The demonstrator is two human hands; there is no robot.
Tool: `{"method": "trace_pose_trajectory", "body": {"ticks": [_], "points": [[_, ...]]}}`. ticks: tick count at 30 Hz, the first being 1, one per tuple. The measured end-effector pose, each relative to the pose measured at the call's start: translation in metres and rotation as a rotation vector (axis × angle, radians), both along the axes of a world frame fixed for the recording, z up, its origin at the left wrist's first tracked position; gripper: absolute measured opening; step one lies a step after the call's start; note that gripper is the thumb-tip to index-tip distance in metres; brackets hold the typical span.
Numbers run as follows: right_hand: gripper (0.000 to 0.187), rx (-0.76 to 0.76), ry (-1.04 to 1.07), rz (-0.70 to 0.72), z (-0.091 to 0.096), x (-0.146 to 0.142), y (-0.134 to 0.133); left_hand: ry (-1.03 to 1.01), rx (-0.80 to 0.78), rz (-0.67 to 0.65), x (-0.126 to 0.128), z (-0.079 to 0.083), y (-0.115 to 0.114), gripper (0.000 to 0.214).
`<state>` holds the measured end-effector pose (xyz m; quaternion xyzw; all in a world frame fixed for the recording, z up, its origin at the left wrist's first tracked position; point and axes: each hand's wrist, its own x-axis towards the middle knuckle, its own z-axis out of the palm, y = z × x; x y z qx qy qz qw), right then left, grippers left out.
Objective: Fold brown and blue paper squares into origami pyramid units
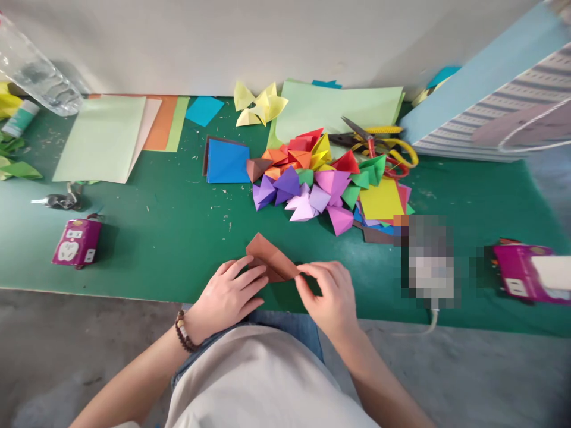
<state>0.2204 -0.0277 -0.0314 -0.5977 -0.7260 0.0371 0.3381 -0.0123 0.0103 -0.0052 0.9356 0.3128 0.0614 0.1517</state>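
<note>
Pinching the right corner of the brown paper (273, 257) between thumb and forefinger of the right hand (329, 291), and resting the left hand (232, 291), with fingers slightly spread, over its left end. Holding it close to the near edge of the table (165, 232).

Brown paper (273, 257), folded, slanted, between hands (329, 290)

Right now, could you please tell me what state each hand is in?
Left hand: open, touching the brown paper at its left.
Right hand: closed, pinching the brown paper's right corner.
</note>
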Motion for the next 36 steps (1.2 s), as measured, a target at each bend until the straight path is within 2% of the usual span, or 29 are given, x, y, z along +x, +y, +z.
{"method": "trace_pose_trajectory", "body": {"ticks": [5,10,14,23,30,36], "points": [[0.029,0.096,0.089,-0.083,0.004,-0.004,-0.008,0.01,0.027,0.101,0.006,-0.006,-0.016,0.039],[0.005,-0.036,-0.079,0.045,-0.001,-0.009,0.002,-0.038,0.043,0.137,0.007,-0.009,-0.017,0.037],[0.018,-0.087,-0.142,0.016,-0.006,-0.017,0.006,-0.079,0.071,0.116,0.004,-0.011,-0.013,0.037],[0.02,-0.076,-0.091,-0.036,-0.009,-0.016,0.012,-0.114,0.109,0.114,0.003,-0.019,-0.009,0.038],[0.022,-0.05,-0.141,0.032,-0.007,-0.018,0.008,-0.094,0.049,0.138,0.006,-0.014,-0.013,0.041],[0.025,-0.063,-0.103,0.113,-0.008,-0.037,0.002,-0.098,-0.006,0.178,0.004,-0.012,-0.016,0.053]]}}
